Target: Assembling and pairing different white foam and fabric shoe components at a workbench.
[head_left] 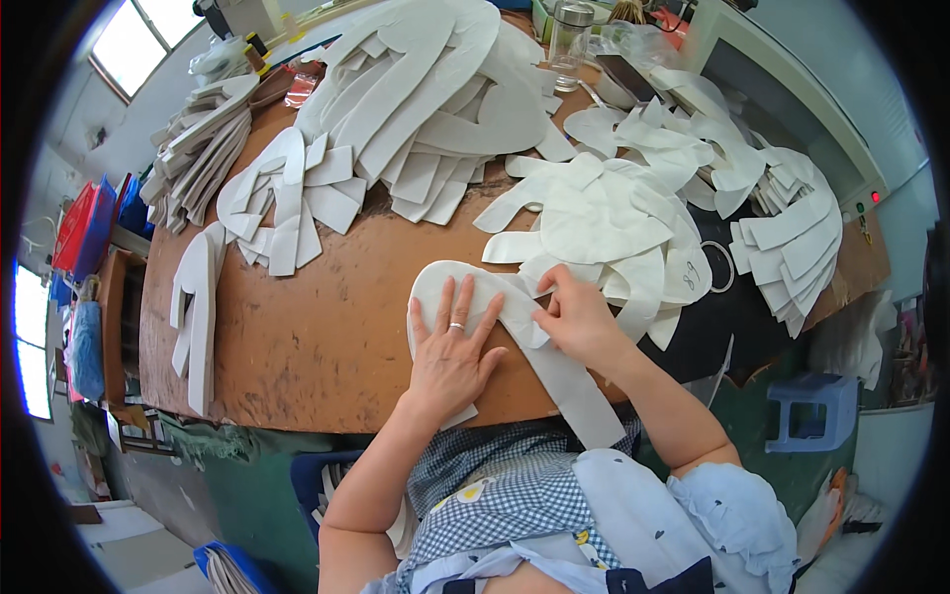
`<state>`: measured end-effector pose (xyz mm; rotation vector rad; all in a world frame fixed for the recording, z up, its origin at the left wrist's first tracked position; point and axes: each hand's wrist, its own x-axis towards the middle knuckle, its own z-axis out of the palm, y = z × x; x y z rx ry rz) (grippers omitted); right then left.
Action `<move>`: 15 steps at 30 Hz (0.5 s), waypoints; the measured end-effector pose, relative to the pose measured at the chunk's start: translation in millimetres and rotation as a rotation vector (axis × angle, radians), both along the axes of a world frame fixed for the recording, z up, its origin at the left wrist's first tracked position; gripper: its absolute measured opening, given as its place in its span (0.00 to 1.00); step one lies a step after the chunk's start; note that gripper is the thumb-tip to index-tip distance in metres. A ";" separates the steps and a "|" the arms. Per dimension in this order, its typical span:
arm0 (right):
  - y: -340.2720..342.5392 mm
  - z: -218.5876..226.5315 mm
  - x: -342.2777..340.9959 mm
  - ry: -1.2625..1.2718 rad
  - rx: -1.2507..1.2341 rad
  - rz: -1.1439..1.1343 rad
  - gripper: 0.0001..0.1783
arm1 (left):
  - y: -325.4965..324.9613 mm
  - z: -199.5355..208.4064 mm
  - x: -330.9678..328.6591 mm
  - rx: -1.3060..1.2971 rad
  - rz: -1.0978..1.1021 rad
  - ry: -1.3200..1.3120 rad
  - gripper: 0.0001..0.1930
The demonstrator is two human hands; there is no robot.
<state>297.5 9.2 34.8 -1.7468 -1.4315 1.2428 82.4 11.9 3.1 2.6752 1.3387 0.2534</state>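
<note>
A white curved piece, shaped like a U, lies at the front edge of the brown table, with one long leg hanging over toward my lap. My left hand, a ring on one finger, rests flat on its rounded end with the fingers spread. At the piece's inner edge, the thumb and fingers of my right hand are curled closed. Whatever lies between those fingertips is too small to make out. Just beyond my right hand spreads a loose heap of thin white cut pieces.
Thick white curved pieces are stacked high at the back, with smaller piles at left and right. A glass jar, a dark phone and a white ring lie around. A blue stool stands right.
</note>
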 end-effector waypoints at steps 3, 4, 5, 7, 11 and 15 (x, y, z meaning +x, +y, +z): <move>-5.9 0.6 -9.4 -0.651 0.211 0.124 0.22 | 0.6 -2.0 -0.6 -0.005 0.007 -0.018 0.32; -7.8 -0.4 -13.6 -0.699 0.336 0.188 0.26 | 1.5 -4.9 -1.4 0.010 0.013 -0.017 0.31; -10.7 -1.9 -19.3 -0.746 0.458 0.253 0.31 | 2.5 -8.1 -3.0 0.023 0.018 -0.017 0.30; -15.6 -20.5 -33.0 -0.697 0.610 0.349 0.36 | 16.4 -8.8 -7.7 0.002 0.026 -0.076 0.30; -34.8 -40.2 -29.7 -0.709 0.595 0.463 0.48 | 30.7 -9.1 -7.5 0.060 0.139 -0.071 0.30; -70.1 -30.3 -16.0 -0.809 0.482 0.441 0.46 | 33.6 -16.9 -15.1 0.053 0.231 -0.051 0.33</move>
